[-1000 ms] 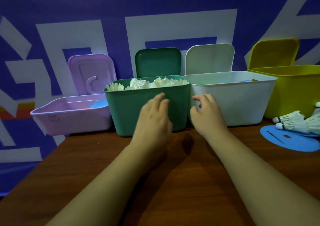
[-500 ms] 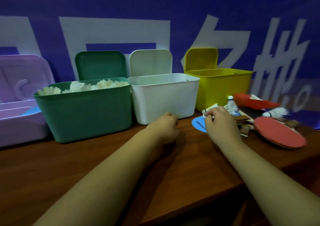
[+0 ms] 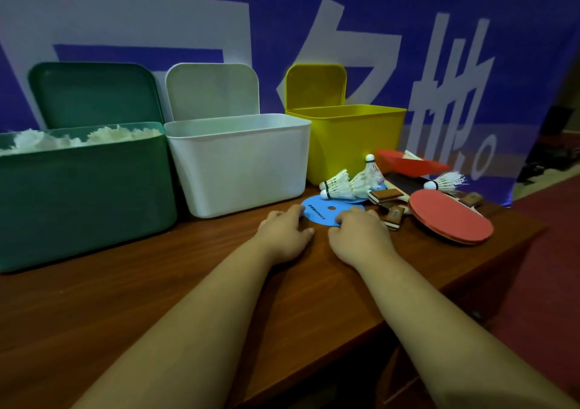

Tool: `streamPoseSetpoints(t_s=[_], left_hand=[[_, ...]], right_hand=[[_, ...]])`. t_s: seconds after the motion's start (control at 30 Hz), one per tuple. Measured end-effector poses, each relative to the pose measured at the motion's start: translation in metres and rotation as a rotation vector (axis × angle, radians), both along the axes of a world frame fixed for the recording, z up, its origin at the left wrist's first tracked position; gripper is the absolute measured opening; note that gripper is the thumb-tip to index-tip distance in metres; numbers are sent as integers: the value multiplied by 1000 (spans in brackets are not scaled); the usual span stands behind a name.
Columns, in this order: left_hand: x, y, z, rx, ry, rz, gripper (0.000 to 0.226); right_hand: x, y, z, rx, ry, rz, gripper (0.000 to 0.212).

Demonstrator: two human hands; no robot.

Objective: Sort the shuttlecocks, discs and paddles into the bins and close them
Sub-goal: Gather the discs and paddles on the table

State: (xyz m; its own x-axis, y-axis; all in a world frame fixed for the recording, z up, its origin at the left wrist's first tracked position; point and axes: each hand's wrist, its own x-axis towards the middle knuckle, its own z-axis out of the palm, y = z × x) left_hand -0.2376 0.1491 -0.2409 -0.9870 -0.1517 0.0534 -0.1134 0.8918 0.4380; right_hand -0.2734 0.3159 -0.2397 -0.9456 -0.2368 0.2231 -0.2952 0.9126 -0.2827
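Observation:
A blue disc [image 3: 324,210] lies flat on the wooden table [image 3: 157,298] in front of the white bin [image 3: 238,163]. My left hand [image 3: 284,234] rests on the table, its bent fingertips touching the disc's left rim. My right hand [image 3: 361,236] covers the disc's right rim with curled fingers; its hold is hidden. Just behind lie loose shuttlecocks [image 3: 340,185], a second blue disc [image 3: 357,200] under them, and red paddles [image 3: 448,221]. The green bin [image 3: 78,195] is heaped with shuttlecocks [image 3: 103,135]. The yellow bin [image 3: 351,138] stands open.
All three bins have their lids raised against the blue banner. Another red paddle [image 3: 408,162] and a shuttlecock [image 3: 445,182] sit at the far right of the pile. The table's right edge [image 3: 470,273] drops off just past the paddles.
My view has swung right, away from the purple and green bins. Both hands have moved right from the green bin's front and come down onto the blue disc.

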Motion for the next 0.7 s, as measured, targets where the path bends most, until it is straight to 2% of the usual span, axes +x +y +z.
streamPoseSetpoints(t_s=[0.17, 0.37, 0.5, 0.7], left_hand=[[-4, -3, 3, -6, -27, -45, 69], [-5, -1, -5, -132, 65, -145, 32], [-3, 1, -6, -224, 88, -210, 39], [-4, 1, -3, -316, 59, -266, 47]], right_hand=[[3, 1, 0, 16, -2, 22, 50], [5, 4, -3, -74, 1, 35, 40], [2, 7, -4, -145, -20, 11, 32], [-6, 10, -6, -211, -61, -3, 37]])
